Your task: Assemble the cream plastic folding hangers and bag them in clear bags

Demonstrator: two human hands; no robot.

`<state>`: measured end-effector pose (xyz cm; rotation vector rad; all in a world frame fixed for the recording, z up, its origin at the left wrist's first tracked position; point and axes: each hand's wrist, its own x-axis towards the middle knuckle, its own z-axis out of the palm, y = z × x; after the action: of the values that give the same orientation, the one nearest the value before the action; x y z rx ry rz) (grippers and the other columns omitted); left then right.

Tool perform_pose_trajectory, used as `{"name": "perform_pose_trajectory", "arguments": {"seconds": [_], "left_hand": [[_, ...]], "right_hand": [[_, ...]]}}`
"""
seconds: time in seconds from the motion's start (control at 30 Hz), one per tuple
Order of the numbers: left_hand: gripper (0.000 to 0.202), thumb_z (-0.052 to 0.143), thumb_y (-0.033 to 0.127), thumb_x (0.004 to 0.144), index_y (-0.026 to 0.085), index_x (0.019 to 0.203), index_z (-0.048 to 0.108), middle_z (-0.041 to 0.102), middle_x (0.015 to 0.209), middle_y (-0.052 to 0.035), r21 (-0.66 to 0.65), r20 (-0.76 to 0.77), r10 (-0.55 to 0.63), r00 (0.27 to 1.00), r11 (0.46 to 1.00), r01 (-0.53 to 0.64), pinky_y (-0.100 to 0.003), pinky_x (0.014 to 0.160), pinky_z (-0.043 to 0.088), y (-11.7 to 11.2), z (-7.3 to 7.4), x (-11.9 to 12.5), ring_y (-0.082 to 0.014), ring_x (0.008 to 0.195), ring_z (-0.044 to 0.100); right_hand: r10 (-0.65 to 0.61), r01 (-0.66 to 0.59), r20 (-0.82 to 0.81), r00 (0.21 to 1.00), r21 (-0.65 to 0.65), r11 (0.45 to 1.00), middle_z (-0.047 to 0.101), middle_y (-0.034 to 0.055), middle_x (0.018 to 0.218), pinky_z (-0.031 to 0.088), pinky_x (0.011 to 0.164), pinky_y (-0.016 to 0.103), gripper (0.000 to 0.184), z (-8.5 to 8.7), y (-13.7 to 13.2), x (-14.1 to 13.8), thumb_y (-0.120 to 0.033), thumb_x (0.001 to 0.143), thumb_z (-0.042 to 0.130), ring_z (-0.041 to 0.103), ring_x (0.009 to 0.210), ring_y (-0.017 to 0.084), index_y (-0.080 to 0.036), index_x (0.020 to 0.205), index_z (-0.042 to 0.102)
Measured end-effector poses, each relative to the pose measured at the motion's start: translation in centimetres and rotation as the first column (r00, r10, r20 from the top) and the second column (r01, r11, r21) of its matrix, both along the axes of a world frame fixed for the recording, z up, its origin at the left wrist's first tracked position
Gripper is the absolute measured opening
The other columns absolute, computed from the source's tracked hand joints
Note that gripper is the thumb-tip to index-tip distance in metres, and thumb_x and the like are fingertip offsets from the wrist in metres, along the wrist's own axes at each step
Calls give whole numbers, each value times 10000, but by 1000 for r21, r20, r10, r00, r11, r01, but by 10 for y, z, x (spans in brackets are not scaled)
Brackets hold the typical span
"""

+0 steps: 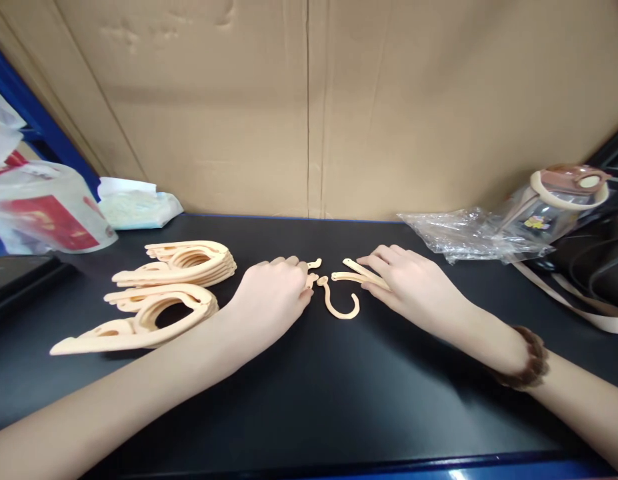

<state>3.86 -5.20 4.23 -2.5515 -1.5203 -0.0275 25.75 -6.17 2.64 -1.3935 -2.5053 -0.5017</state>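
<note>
- My left hand (275, 290) hides most of its pieces (315, 264); I can't tell whether its fingers clamp.
- My right hand (411, 280) covers two strips' (359, 269) ends, grip unclear.

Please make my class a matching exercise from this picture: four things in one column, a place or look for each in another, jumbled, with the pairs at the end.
Things
1. Loose hook
2. Folded hangers
3. Drink bottle
4. Fuzzy band

Places and looks
A. Clear, with a brownish lid
B. Around the right wrist
C. On the black tabletop, between the left hand and the right hand
D. In two stacks, left of the left hand

Pairs: 1-C, 2-D, 3-A, 4-B
</note>
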Motion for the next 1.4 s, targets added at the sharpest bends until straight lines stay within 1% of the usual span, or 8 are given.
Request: {"name": "perform_pose_trajectory", "arguments": {"seconds": [0.17, 0.37, 0.57, 0.73, 0.93, 1.07, 1.23, 1.4], "left_hand": [[66, 485, 158, 843, 173, 804, 535, 602, 809, -30, 73, 61, -23, 998, 997, 19, -319, 618, 393, 1, -14, -2, -220, 758, 609], [90, 466, 227, 883, 199, 799, 481, 577, 728, 5, 69, 237, 17, 971, 997, -35, -321, 608, 373, 2, -4, -10, -197, 655, 565], [179, 374, 269, 952, 192, 928, 533, 574, 818, -24, 96, 413, -24, 910, 995, -18, -359, 697, 396, 2, -4, -11, -225, 784, 542], [203, 372, 243, 969, 170, 923, 556, 596, 890, -47, 104, 288, -55, 956, 994, 26, -383, 726, 401, -1, -15, -9, -244, 843, 525], [293, 330, 194, 981, 110, 993, 609, 587, 995, -113, 78, 83, -64, 995, 995, 58, -405, 803, 432, 5, -21, -11, -265, 916, 511], [309, 326, 191, 980, 92, 974, 619, 584, 971, -127, 47, 66, -72, 995, 996, 69, -414, 844, 447, 6, -22, -10, -269, 923, 507], [291, 351, 177, 969, 76, 1077, 601, 593, 1046, -150, 66, 96, -55, 994, 997, 49, -450, 890, 449, 7, -24, -11, -295, 1006, 513], [333, 372, 215, 972, 120, 1262, 507, 527, 1285, -129, 98, 232, -276, 933, 961, 260, -447, 1004, 408, 8, -30, -11, -274, 1221, 434]], "right_hand": [[212, -218, -92, 973, -55, 974, 621, 100, 1095, 454, 880, 400, 222, -6, -15, -9, -342, 905, 569, 567, 1031, 250, -187, 1031, 666], [317, -334, -123, 940, -152, 930, 610, 74, 1155, 429, 945, 376, 312, -8, -21, -6, 3, 844, 478, 528, 1141, 220, -191, 1012, 655], [338, -370, -202, 919, -149, 917, 628, 57, 1125, 436, 909, 339, 278, -4, -18, -3, 23, 870, 416, 538, 1102, 187, -177, 897, 607], [367, -387, -169, 915, -109, 916, 658, 75, 1067, 455, 916, 379, 270, -5, -26, -12, -218, 935, 511, 579, 1046, 214, -149, 1189, 572], [386, -418, -178, 905, -207, 884, 666, 45, 1018, 438, 948, 356, 390, -8, -25, -10, -41, 930, 378, 582, 1017, 173, -203, 1235, 559], [325, -361, -197, 925, -184, 914, 669, 49, 1045, 428, 932, 371, 355, -5, -18, -3, -66, 934, 400, 571, 1037, 187, -200, 1214, 571], [95, -108, -186, 978, -59, 992, 664, 69, 1053, 432, 834, 372, 270, 2, 1, 15, -185, 947, 453, 575, 941, 220, -178, 1193, 563], [-109, 98, -101, 989, -102, 990, 647, 13, 762, 418, 673, 307, 109, 14, 8, 31, -288, 902, 535, 579, 708, 185, -199, 900, 597]]}}
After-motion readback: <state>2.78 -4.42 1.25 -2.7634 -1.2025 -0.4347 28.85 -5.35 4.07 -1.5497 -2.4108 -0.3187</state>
